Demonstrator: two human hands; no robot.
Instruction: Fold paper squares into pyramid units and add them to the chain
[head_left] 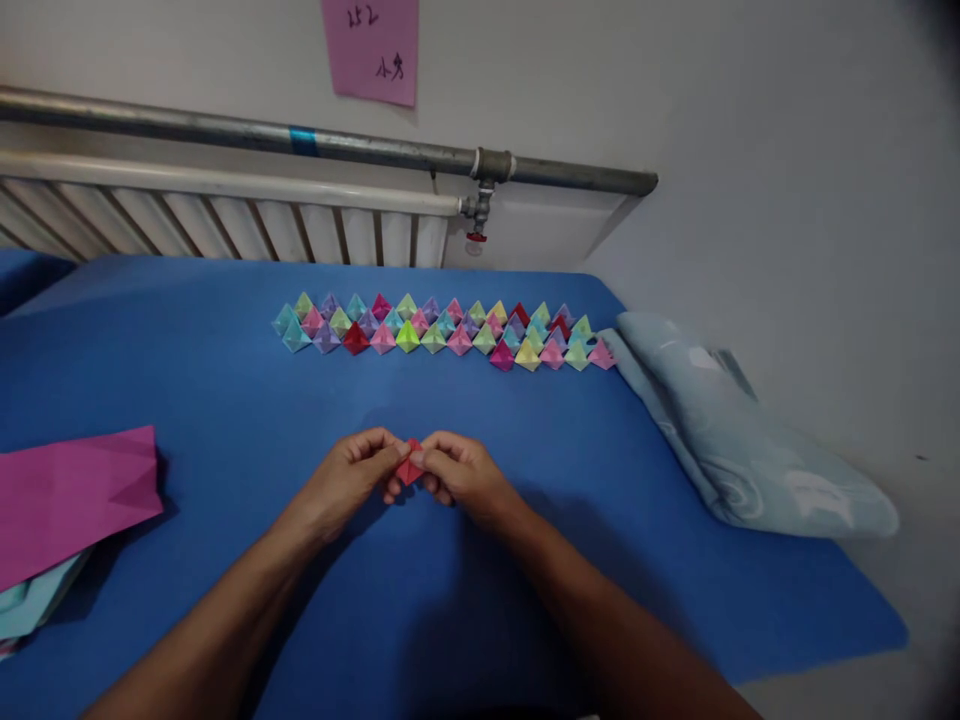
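In the head view, I pinch a small red folded paper [409, 466] between both hands, on the near side of the rows of folded paper pieces [433, 338], well apart from them. My left hand [360, 468] grips its left edge between thumb and fingers; my right hand [459, 468] grips its right edge the same way. The rows, in many colours, lie on a blue surface [225, 400]. Left of the rows and nearer me sits a magenta paper stack [75, 495], with light blue sheets beneath. Right of the rows, close to their end, lies a pale blue patterned cloth [750, 440]; I can read no words on it. Beyond the rows stand a white radiator [247, 225] and a metal pipe [202, 128] with a blue band. Above that, a pink note [373, 50] on the wall bears handwriting: "252", and under it two Chinese characters, the first seemingly "小", the second unclear to me.
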